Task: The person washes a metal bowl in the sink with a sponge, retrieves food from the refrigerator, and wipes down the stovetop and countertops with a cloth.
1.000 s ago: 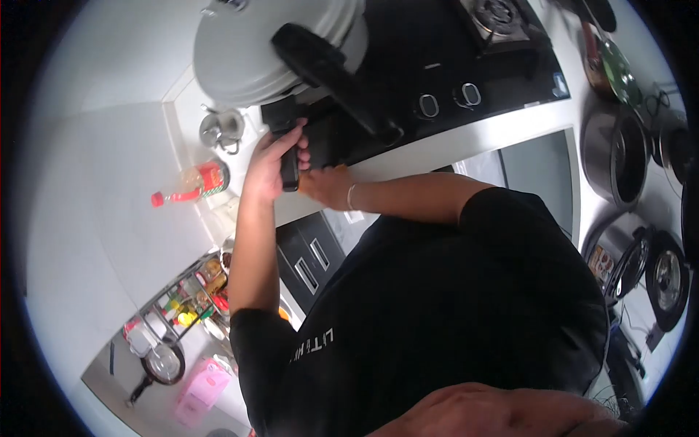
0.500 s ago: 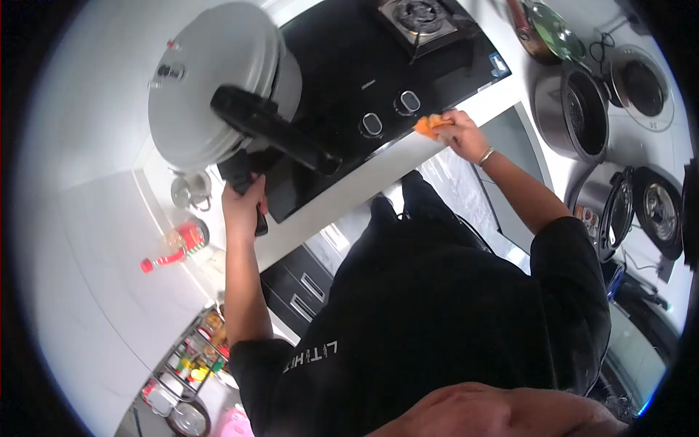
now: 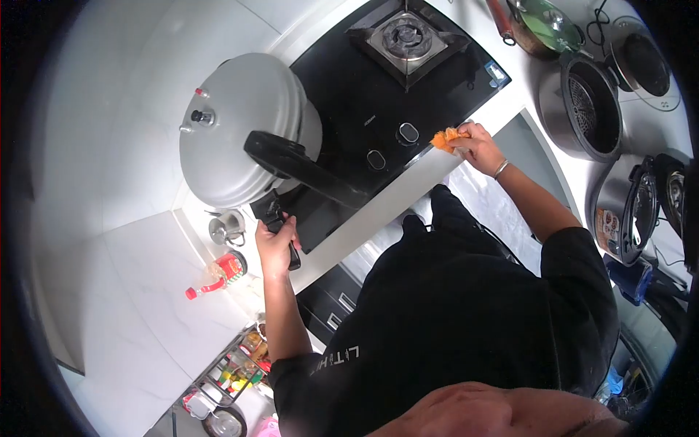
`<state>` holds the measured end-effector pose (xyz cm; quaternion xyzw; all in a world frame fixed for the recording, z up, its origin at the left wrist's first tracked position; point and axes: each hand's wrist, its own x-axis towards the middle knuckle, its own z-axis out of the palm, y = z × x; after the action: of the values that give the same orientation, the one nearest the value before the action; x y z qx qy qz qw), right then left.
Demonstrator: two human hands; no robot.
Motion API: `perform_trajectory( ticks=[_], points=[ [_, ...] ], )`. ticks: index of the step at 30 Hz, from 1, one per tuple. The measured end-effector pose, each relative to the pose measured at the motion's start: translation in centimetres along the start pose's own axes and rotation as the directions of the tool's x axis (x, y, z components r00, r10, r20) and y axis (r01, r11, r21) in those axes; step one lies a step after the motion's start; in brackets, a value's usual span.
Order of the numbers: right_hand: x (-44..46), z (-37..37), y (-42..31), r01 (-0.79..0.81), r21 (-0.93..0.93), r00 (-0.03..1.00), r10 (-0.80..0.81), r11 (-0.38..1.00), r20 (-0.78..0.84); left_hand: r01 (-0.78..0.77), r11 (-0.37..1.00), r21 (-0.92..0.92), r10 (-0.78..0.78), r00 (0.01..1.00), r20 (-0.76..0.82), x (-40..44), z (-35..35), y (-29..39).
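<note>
My left hand [image 3: 276,247] is closed around the lower black handle of a large grey pressure cooker [image 3: 233,138] at the left of the black gas hob [image 3: 349,116]. The cooker's lid is on, and its long black lid handle [image 3: 306,169] slants out over the hob toward the front edge, apart from my hand. Whether the cooker's base rests on a burner is hidden. In my right hand [image 3: 480,148] is a crumpled orange cloth [image 3: 446,139], pinched by the fingers at the hob's front edge, right of two control knobs [image 3: 408,133].
Beyond the knobs is a bare burner [image 3: 408,38]. A steel cup [image 3: 227,228] and a red-labelled bottle [image 3: 227,269] stand left of my left hand. Along the right counter are a green-lidded pan [image 3: 547,28], an open dark pot [image 3: 586,109] and a rice cooker [image 3: 619,211].
The view has shifted, so the hob, cooker and bottle appear lower, with the left-side things farther right. My right hand with the cloth is slightly farther right along the hob's edge. Both grips continue.
</note>
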<state>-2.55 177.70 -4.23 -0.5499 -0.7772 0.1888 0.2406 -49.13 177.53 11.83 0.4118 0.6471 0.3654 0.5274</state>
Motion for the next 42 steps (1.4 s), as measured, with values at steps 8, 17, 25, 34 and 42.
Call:
perform_trajectory(
  ticks=[8,17,25,34,42],
  points=[
    [-0.1,-1.9,3.9,-0.016,0.021,0.998,0.017,1.000,-0.060,-0.031,0.999,-0.037,0.037,0.983,0.180,3.1,9.3,3.4],
    [0.1,-2.4,4.9,-0.061,0.169,0.998,0.063,0.984,-0.010,-0.095,0.989,-0.116,0.133,0.917,0.377,10.4,22.8,6.6],
    [0.3,-3.3,5.9,-0.121,0.199,0.988,0.098,0.973,0.120,-0.088,0.986,-0.144,0.139,0.910,0.392,12.3,29.3,7.9],
    [1.0,-4.2,5.7,-0.114,0.192,0.978,0.075,0.975,0.197,-0.078,0.987,-0.140,0.124,0.927,0.353,10.9,31.9,8.3],
    [1.0,-3.5,2.9,-0.093,0.043,0.979,0.083,0.995,0.186,-0.024,0.996,-0.088,0.061,0.891,0.450,10.0,29.3,6.8]
  ],
)
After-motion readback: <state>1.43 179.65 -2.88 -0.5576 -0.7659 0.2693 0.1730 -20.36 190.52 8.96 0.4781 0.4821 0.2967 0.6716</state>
